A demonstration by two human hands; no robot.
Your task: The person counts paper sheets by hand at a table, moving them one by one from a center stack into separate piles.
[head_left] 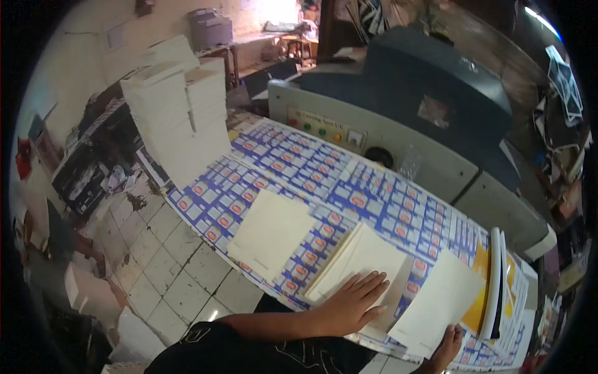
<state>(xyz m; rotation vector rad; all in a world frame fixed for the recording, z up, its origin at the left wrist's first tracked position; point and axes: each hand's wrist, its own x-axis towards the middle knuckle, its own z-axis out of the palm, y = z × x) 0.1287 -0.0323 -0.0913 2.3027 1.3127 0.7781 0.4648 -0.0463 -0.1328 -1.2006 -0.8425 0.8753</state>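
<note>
My left hand (pixel 352 305) lies flat, fingers stretched out, on a stack of cream paper sheets (pixel 383 255) near the table's front edge. My right hand (pixel 448 346) is closed at the lower right corner of a single cream sheet (pixel 441 299). That sheet lies at a slant to the right of the stack; the grip under it is partly hidden. To the left of the stack rests another cream sheet or thin pile (pixel 273 234). Everything sits on a table covered with a blue and white printed sheet (pixel 358 199).
Tall piles of white paper (pixel 171 118) stand at the table's far left end. Beyond the table is a grey machine (pixel 374 134) with coloured buttons and a dark hood (pixel 436 81). Rolled sheets (pixel 495 280) and yellow paper lie at the right end. Floor tiles (pixel 165 268) show at left.
</note>
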